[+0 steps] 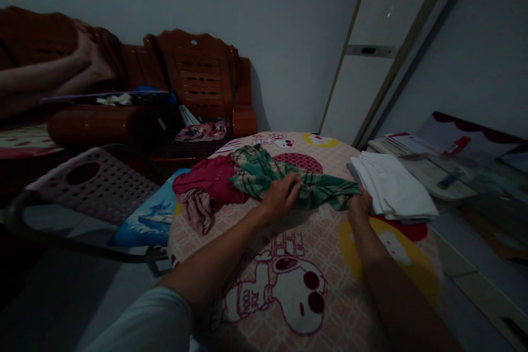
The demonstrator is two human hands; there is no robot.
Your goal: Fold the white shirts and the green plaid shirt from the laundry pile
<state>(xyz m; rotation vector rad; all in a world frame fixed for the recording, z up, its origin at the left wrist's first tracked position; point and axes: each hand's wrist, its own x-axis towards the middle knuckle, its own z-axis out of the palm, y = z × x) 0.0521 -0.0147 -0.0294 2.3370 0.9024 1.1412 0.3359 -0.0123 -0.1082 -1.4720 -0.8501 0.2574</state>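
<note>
A green plaid garment (264, 168) lies stretched across the round table, bunched at its left end and drawn narrow toward the right. My left hand (282, 195) is closed on its middle, fingers curled into the cloth. At the right end, my right hand (360, 203) grips a corner of the same garment. Left of the plaid cloth sits a crumpled dark pink garment (216, 176), partly under it. A dusty pink cloth (197, 210) hangs near the table's left edge. Folded white cloths (391, 184) are stacked just beyond my right hand.
The table wears a patterned cover (256, 242) with cartoon dogs. A woven chair (94, 181) with a blue cushion (150, 217) stands at the left. Behind are a wooden sofa (198, 77), another person's legs (61, 74) and a tall white cabinet unit (363, 77). Papers (406, 143) lie at right.
</note>
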